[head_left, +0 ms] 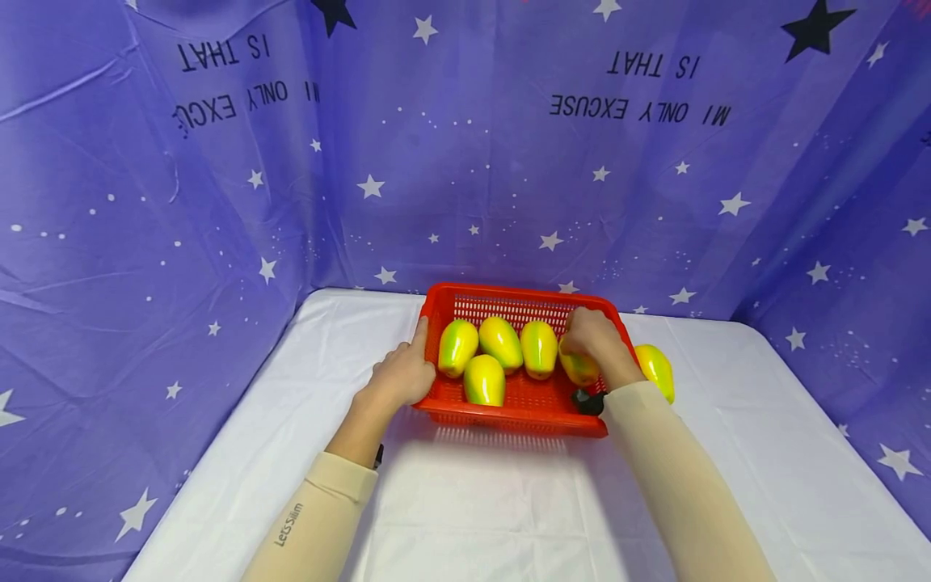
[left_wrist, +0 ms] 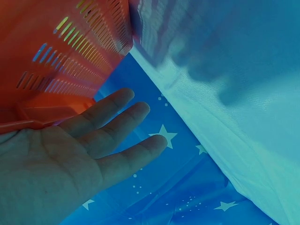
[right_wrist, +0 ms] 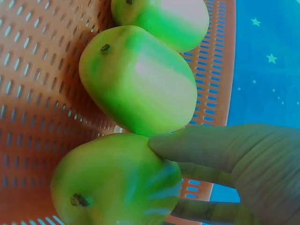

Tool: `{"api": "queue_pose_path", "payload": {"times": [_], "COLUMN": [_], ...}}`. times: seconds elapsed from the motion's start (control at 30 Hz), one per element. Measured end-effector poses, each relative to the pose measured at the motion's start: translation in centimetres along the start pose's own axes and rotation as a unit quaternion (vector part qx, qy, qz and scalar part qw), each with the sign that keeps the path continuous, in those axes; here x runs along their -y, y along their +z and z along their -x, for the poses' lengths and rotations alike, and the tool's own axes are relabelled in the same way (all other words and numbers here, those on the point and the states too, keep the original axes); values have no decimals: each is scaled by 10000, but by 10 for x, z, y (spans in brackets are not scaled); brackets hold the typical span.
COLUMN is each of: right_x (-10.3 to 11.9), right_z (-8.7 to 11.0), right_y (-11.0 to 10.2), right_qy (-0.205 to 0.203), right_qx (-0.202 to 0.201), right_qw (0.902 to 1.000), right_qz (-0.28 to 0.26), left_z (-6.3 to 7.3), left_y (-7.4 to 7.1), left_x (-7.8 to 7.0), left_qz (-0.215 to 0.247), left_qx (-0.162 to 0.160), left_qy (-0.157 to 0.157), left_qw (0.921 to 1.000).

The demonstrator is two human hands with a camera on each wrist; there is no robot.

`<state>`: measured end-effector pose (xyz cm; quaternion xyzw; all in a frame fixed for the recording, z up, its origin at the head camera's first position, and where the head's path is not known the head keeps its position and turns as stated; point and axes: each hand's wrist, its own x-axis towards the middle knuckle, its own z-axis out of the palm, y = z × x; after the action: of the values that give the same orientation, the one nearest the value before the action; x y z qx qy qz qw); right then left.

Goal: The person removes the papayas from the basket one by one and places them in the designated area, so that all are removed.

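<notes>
A red plastic basket [head_left: 520, 416] stands on the white-covered table with several yellow-green mangoes, such as this one [head_left: 540, 349], lying in it. My left hand [head_left: 402, 372] is at the basket's left side and touches its rim; in the left wrist view three fingers [left_wrist: 115, 124] stretch out straight beside the slotted wall. Inside the basket's right end, my right hand [head_left: 596, 339] holds a mango [right_wrist: 110, 178], thumb on its near end and fingers behind it. Another mango [right_wrist: 140, 79] lies against the held one.
One more mango [head_left: 656, 372] lies on the table just outside the basket's right wall. A purple star-print curtain [head_left: 473, 162] hangs behind the table and along both sides. The white tablecloth [head_left: 480, 517] spreads in front of the basket.
</notes>
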<state>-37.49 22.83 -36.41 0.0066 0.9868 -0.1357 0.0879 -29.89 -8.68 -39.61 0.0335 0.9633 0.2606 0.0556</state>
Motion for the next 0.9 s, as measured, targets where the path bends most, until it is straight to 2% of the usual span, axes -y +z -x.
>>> {"api": "queue_pose_path", "payload": {"times": [0.3, 0.5, 0.9], "right_x": [0, 7, 13], "right_z": [6, 13, 28], "right_y": [-11, -20, -36], "right_qy": [-374, -589, -568], "right_qx": [-323, -447, -551], "right_qw": [9987, 9973, 9969], "right_qz": [110, -6, 46], "left_z": [0, 0, 1], "left_y": [0, -2, 0], "left_x": [-1, -1, 0], "left_qz": [-58, -21, -41], "left_qx": [20, 48, 20], "left_qy": [-23, -66, -7], "left_qw": [10000, 10000, 10000]}}
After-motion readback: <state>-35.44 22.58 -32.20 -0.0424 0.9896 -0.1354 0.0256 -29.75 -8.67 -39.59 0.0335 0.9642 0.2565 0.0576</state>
